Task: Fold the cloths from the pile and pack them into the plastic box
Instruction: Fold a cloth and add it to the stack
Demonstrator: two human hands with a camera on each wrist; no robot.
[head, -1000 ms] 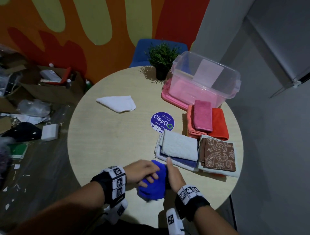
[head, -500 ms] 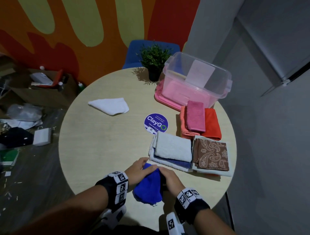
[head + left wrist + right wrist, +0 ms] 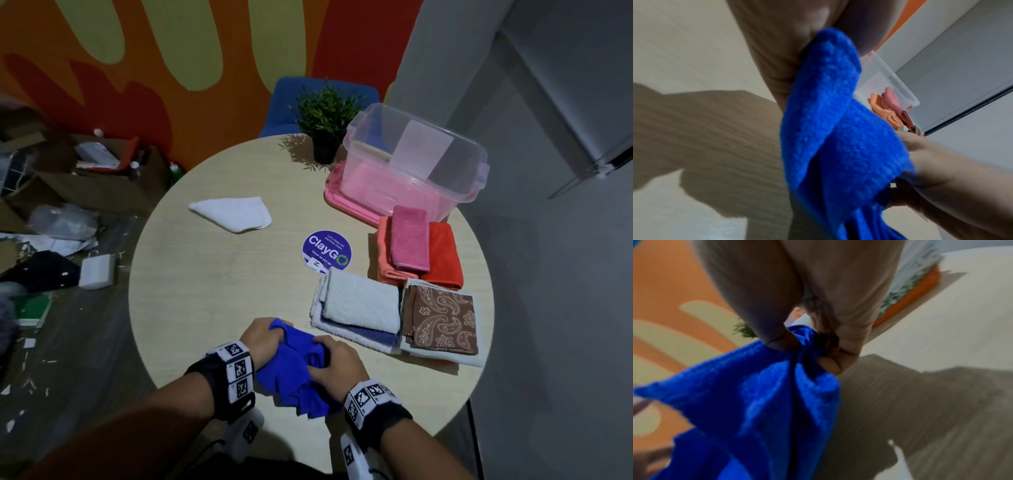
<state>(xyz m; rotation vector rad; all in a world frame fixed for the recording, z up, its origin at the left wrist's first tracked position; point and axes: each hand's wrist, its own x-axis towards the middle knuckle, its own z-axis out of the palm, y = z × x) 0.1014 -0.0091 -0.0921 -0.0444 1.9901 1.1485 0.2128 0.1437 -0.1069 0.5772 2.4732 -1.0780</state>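
A bright blue cloth point(image 3: 294, 373) hangs bunched above the near edge of the round table point(image 3: 212, 294). My left hand point(image 3: 265, 339) grips its upper left part and my right hand point(image 3: 334, 361) pinches it on the right. The wrist views show the blue cloth point(image 3: 830, 129) held between fingers and thumb, and the blue cloth point(image 3: 760, 394) draping down. A clear plastic box point(image 3: 414, 161) stands at the far right on a pink lid. A white cloth point(image 3: 233, 212) lies unfolded at the far left.
Folded stacks lie on the right: pink on orange cloths point(image 3: 418, 250), a white towel stack point(image 3: 359, 308), a brown paisley cloth point(image 3: 442, 315). A potted plant point(image 3: 327, 123) stands beside the box, and a blue sticker point(image 3: 327, 250) marks mid-table. Clutter covers the floor at left.
Both hands shifted their hold on the blue cloth, from pressing it between them to gripping its upper edge and lifting it so that it drapes down.
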